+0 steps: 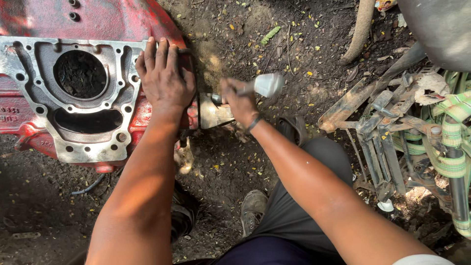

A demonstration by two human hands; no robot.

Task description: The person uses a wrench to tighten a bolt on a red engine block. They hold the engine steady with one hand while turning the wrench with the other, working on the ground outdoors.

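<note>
Head view: hammer in right-hand fingers, beside red housing.

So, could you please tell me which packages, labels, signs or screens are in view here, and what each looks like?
Small package: top edge of the picture, right of centre, on the dirt; mostly cut off, yellowish with a red patch.
Raised cast markings: far left on the red engine housing, red on red, small characters.
No signs or screens are in view.

- A small bright packet lies at the top edge, on the dirt just right of the thick root. It looks yellow, red and white, and is cut off.
</note>
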